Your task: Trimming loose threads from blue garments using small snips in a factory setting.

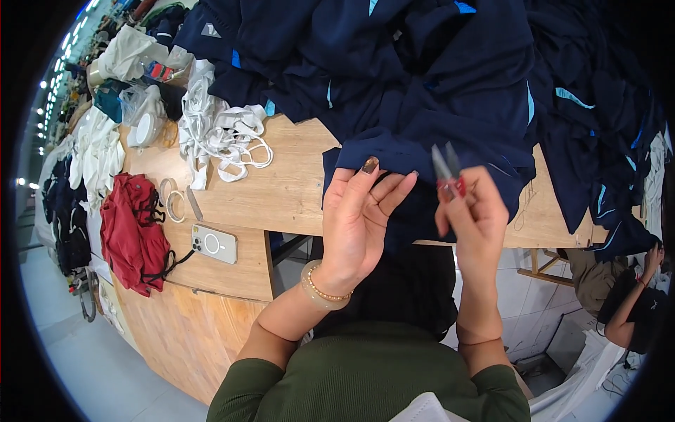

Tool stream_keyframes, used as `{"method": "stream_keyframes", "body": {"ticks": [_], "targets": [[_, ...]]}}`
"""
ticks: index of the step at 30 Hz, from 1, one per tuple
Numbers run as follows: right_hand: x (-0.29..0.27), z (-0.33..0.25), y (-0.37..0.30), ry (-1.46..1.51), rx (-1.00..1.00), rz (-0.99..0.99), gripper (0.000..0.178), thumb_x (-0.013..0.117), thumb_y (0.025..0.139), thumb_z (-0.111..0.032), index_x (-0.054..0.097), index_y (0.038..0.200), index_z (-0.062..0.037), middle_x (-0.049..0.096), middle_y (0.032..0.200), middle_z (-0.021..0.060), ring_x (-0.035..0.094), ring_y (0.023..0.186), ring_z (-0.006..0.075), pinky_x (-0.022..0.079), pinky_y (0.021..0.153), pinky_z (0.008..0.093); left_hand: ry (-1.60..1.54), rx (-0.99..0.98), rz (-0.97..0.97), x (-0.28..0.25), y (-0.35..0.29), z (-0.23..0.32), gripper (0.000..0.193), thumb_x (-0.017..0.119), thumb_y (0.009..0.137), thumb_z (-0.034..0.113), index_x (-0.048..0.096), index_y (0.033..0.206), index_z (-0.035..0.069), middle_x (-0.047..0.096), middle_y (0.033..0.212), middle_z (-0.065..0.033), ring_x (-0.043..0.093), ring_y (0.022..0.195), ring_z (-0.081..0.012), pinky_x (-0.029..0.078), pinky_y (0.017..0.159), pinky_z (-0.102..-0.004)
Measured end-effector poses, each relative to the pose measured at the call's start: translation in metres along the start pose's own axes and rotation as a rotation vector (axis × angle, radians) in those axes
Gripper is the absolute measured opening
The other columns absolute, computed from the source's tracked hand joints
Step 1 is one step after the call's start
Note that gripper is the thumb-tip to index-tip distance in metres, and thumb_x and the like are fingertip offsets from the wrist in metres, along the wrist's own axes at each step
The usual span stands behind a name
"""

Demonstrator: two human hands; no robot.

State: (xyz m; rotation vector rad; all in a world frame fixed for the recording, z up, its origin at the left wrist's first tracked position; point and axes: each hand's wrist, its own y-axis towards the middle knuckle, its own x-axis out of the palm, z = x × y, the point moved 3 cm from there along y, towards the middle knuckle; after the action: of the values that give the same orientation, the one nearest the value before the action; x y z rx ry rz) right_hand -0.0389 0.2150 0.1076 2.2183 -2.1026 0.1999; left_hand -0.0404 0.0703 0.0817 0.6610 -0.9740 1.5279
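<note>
At the left of the frame, one red garment (133,232) lies crumpled on the wooden table (295,190). Just right of it are two tape rolls (176,207), overlapping, and below these one phone (215,244), back side up. One tangled heap of white straps (235,137) sits at upper left of centre; the straps overlap too much to count.

At the centre, one left hand (355,225), palm turned up, pinches the near edge of a navy garment (401,155) between thumb and fingers; the cloth extends up and right from this grip, joining a navy pile across the top.

Right of centre, one right hand (474,218) has its fingers closed around one pair of thread snips (448,165) with red on the handle. The two blades point upward, tips slightly parted, in front of the navy garment. At the far right is one co-worker (622,302).
</note>
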Motion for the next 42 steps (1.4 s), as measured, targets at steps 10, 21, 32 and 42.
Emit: {"method": "stream_keyframes", "body": {"ticks": [10,21,32,42], "targets": [[0.014,0.001,-0.002,0.028,0.049,0.004,0.011,0.057,0.093,-0.010,0.051,0.086,-0.0023,0.049,0.056,-0.0040,0.039,0.049,-0.0006,0.026,0.045,0.0176,0.058,0.005,-0.001,0.000,-0.005,-0.001,0.016,0.052,0.093,0.011,0.051,0.108,0.005,0.061,0.103,-0.0052,0.064,0.096,-0.0198,0.052,0.091,-0.0381],[0.014,0.016,-0.001,0.350,-0.043,-0.046,0.012,0.052,0.095,-0.012,0.048,0.094,-0.0008,0.049,0.063,-0.0005,0.038,0.046,0.0033,0.026,0.043,0.0183,0.032,-0.027,-0.040,0.009,-0.003,-0.002,0.012,0.051,0.093,0.008,0.051,0.104,0.004,0.062,0.104,-0.0090,0.064,0.096,-0.0208,0.051,0.094,-0.0397],[-0.001,0.005,-0.005,0.174,0.031,0.000,0.012,0.052,0.095,-0.012,0.050,0.093,-0.0004,0.048,0.061,-0.0004,0.043,0.048,0.0047,0.030,0.045,0.0179,0.074,-0.017,-0.021,0.004,-0.002,0.000,0.016,0.048,0.094,0.012,0.055,0.106,0.004,0.063,0.104,-0.0086,0.061,0.102,-0.0198,0.049,0.097,-0.0385],[0.010,0.005,-0.014,-0.035,0.006,0.006,0.008,0.054,0.093,-0.007,0.051,0.088,-0.0013,0.045,0.057,-0.0052,0.035,0.050,-0.0008,0.024,0.045,0.0169,0.060,0.014,-0.012,0.006,-0.005,0.002,0.015,0.048,0.094,0.010,0.049,0.108,0.003,0.062,0.104,-0.0138,0.063,0.099,-0.0232,0.052,0.093,-0.0382]]}}
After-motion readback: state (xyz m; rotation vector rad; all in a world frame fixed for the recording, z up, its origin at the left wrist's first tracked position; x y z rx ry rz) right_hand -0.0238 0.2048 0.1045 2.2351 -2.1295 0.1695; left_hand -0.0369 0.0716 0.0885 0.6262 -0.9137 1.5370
